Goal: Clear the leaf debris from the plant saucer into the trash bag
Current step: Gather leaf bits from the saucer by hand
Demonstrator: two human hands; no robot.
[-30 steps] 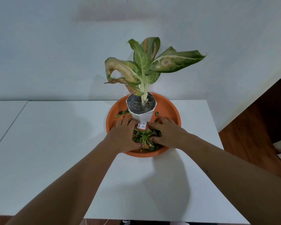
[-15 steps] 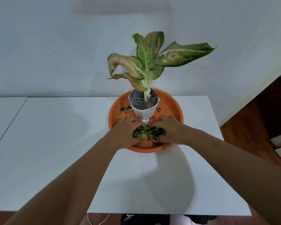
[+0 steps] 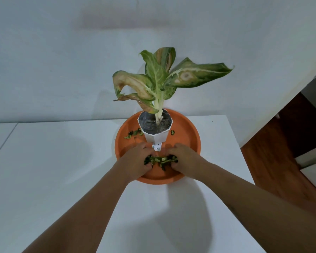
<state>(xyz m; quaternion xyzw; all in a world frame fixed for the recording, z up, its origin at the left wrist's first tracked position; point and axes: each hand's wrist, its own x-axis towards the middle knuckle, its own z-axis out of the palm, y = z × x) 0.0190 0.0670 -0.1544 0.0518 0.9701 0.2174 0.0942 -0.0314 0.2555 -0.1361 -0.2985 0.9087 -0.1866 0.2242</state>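
Both hands are reaching into a round orange saucer (image 3: 187, 133) that is sitting on a smooth white surface (image 3: 62, 161). The saucer is looking shallow, with a low raised rim all the way around.

The left hand (image 3: 137, 162) and the right hand (image 3: 185, 159) are sitting side by side in the near part of the saucer, with a small gap between them. Their fingers are curling inward and squeezing a clump of leaf debris (image 3: 161, 160) from both sides. The clump is made of small, torn, crinkly green bits, some dark and some pale. It is stretching across the gap from one hand to the other.

Just past the fingertips, a white pot (image 3: 156, 137) with flat, angled sides is standing upright in the middle of the saucer. A little white label (image 3: 157, 147) is hanging at its foot, right between the two hands. Dark, lumpy soil is filling the pot.

A plant (image 3: 159, 79) is growing up from the soil on a pale stalk. Its leaves are big and wavy, green with light veins, and some are turning brown and curling.

Beyond the left hand, a few more scraps (image 3: 133, 134) are lying loose on the saucer beside the pot. Beyond the right hand, one tiny green bit (image 3: 172, 132) is lying on the other side of the pot.
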